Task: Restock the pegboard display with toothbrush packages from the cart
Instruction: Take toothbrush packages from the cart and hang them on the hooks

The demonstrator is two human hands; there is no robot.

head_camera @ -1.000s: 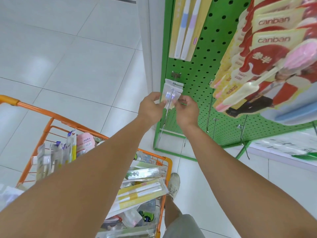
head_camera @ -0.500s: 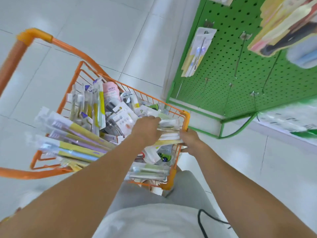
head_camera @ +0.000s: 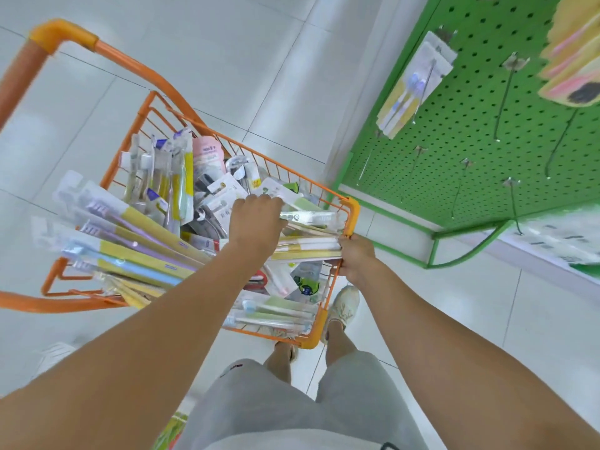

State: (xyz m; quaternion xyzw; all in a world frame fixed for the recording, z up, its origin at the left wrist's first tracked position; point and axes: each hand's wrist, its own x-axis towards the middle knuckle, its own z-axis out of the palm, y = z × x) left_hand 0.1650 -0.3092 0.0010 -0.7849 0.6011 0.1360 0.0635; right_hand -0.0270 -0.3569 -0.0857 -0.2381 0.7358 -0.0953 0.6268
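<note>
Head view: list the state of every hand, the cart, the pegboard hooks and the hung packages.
Left hand: inside the cart, fingers curled among the packages.
Right hand: grips the cart's near rim.
Orange cart: piled with toothbrush packages.
Hung packages: on a pegboard hook, tilted.
Bare hooks: several hold nothing.
Green pegboard: partly stocked.

A single head-worn camera looks steeply down from above the orange cart (head_camera: pixel 352 212), close over it, so both forearms run up from the bottom edge toward the cart. The wide lens bends the floor tiles around the cart. The green pegboard (head_camera: pixel 470 125) stands right of the cart, tilted by the angle.
</note>
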